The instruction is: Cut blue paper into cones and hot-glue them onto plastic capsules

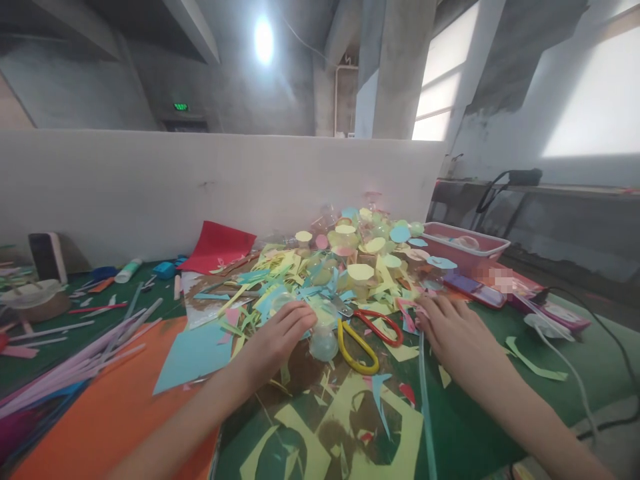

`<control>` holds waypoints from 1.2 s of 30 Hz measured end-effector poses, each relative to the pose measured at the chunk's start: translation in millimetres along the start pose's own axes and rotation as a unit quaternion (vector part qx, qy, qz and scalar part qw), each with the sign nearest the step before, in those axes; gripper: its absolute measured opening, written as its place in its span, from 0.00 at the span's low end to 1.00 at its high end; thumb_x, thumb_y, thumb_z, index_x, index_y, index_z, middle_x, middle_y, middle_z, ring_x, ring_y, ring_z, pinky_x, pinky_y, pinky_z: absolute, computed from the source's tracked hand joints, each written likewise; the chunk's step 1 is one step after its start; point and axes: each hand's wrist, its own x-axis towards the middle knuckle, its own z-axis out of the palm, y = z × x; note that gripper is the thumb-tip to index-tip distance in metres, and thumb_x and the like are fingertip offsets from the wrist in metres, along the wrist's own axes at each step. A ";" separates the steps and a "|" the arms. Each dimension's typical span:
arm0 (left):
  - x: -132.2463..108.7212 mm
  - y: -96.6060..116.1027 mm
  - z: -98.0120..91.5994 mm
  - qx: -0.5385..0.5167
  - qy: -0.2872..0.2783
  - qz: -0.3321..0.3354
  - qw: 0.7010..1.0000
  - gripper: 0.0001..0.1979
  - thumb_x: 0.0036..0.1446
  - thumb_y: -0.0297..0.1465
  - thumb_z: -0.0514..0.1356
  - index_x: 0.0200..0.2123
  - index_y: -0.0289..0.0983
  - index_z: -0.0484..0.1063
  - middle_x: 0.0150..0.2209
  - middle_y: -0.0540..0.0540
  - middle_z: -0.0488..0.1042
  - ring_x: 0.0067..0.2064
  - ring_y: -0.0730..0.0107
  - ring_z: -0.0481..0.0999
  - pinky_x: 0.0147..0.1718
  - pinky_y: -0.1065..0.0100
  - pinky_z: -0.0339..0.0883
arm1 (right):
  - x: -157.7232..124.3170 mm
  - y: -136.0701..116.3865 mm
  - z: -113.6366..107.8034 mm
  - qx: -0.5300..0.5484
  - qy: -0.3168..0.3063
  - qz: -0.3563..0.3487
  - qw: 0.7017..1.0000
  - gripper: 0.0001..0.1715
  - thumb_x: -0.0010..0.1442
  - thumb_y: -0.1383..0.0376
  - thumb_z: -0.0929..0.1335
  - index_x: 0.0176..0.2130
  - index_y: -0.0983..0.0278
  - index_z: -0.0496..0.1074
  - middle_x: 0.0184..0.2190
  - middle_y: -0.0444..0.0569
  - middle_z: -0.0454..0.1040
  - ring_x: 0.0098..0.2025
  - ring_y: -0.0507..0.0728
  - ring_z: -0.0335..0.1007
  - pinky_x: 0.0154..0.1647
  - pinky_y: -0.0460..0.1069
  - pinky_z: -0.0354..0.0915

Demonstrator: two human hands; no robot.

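My left hand is closed at the rim of a clear plastic cup, its fingertips on a pale green piece at the top. On the right, my right hand has its fingers bent down at pink paper scraps, beside the upper end of a pale straw; whether it grips anything is unclear. Between the hands lie scissors with one yellow and one red handle. Behind them rises a heap of clear cups topped with coloured paper discs, amid cut paper strips.
Yellow paper with cut-out holes lies in front. Orange sheets, blue paper and pink straws are at left. A pink basket, a phone and cables stand at right. A white partition closes the back.
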 end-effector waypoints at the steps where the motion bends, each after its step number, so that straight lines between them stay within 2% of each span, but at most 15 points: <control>1: 0.4 0.3 0.2 -0.002 0.000 -0.002 1.000 0.12 0.65 0.22 0.49 0.49 0.35 0.66 0.44 0.40 0.75 0.51 0.62 0.70 0.50 0.58 0.69 | 9.1 -9.8 -9.7 0.064 -0.005 -0.014 0.998 0.16 0.67 0.66 0.57 0.47 0.66 0.70 0.44 0.61 0.73 0.48 0.68 0.67 0.44 0.58 0.62; 2: 0.8 0.6 0.3 -0.003 0.001 -0.002 1.000 0.12 0.65 0.22 0.49 0.49 0.35 0.66 0.44 0.40 0.75 0.51 0.62 0.70 0.50 0.58 0.70 | 18.8 -20.4 -18.6 0.132 -0.009 -0.009 0.991 0.16 0.67 0.64 0.57 0.46 0.64 0.70 0.44 0.58 0.74 0.48 0.66 0.68 0.44 0.56 0.62; 5: 1.8 1.2 0.3 -0.004 0.009 0.001 1.000 0.13 0.66 0.23 0.48 0.49 0.36 0.67 0.44 0.40 0.75 0.50 0.62 0.71 0.50 0.57 0.70 | 48.2 -53.2 -36.8 0.302 -0.077 -0.001 0.950 0.18 0.68 0.57 0.56 0.46 0.60 0.69 0.38 0.50 0.77 0.38 0.60 0.73 0.35 0.50 0.61; 8: 2.1 1.4 -0.2 -0.007 0.016 0.003 1.000 0.13 0.66 0.24 0.48 0.49 0.35 0.67 0.44 0.39 0.75 0.50 0.61 0.71 0.49 0.58 0.70 | 70.4 -79.3 -40.6 0.372 -0.135 -0.025 0.918 0.19 0.67 0.54 0.57 0.42 0.61 0.70 0.29 0.48 0.76 0.30 0.58 0.71 0.28 0.48 0.56; 12: 0.4 0.7 -0.1 -0.008 0.020 0.004 1.000 0.13 0.66 0.24 0.47 0.50 0.35 0.67 0.44 0.39 0.75 0.51 0.61 0.70 0.49 0.58 0.70 | 82.0 -98.2 -33.4 0.417 -0.146 -0.039 0.896 0.21 0.67 0.54 0.57 0.33 0.61 0.69 0.25 0.45 0.72 0.28 0.55 0.67 0.26 0.46 0.54; 20: -2.6 -0.5 3.6 -0.017 0.016 0.004 1.000 0.13 0.66 0.24 0.47 0.50 0.35 0.67 0.45 0.39 0.75 0.51 0.61 0.71 0.49 0.58 0.71 | 80.0 -101.7 -9.5 0.460 -0.126 -0.048 0.878 0.11 0.65 0.60 0.60 0.36 0.61 0.68 0.28 0.44 0.72 0.30 0.54 0.66 0.30 0.46 0.56; 30: -2.7 0.7 7.9 -0.025 0.015 -0.003 1.000 0.11 0.66 0.23 0.48 0.48 0.34 0.66 0.44 0.39 0.74 0.51 0.62 0.70 0.51 0.60 0.68 | 79.8 -101.6 -5.8 0.483 -0.122 -0.050 0.866 0.08 0.64 0.62 0.60 0.36 0.61 0.66 0.28 0.43 0.70 0.30 0.54 0.65 0.30 0.46 0.56; 33: -4.0 0.7 10.7 -0.039 0.027 -0.030 0.998 0.13 0.65 0.22 0.49 0.50 0.37 0.64 0.47 0.41 0.73 0.52 0.63 0.70 0.52 0.60 0.67 | 79.8 -101.9 -3.7 0.487 -0.126 -0.046 0.863 0.08 0.63 0.62 0.61 0.35 0.61 0.66 0.27 0.42 0.69 0.30 0.54 0.65 0.30 0.46 0.56; 36: -5.2 4.7 10.0 -0.056 0.054 -0.098 0.992 0.14 0.64 0.24 0.51 0.52 0.40 0.61 0.48 0.41 0.71 0.52 0.62 0.70 0.51 0.60 0.67 | 78.6 -100.9 -4.5 0.492 -0.131 -0.044 0.859 0.07 0.63 0.62 0.61 0.34 0.60 0.66 0.26 0.41 0.68 0.29 0.54 0.64 0.29 0.46 0.56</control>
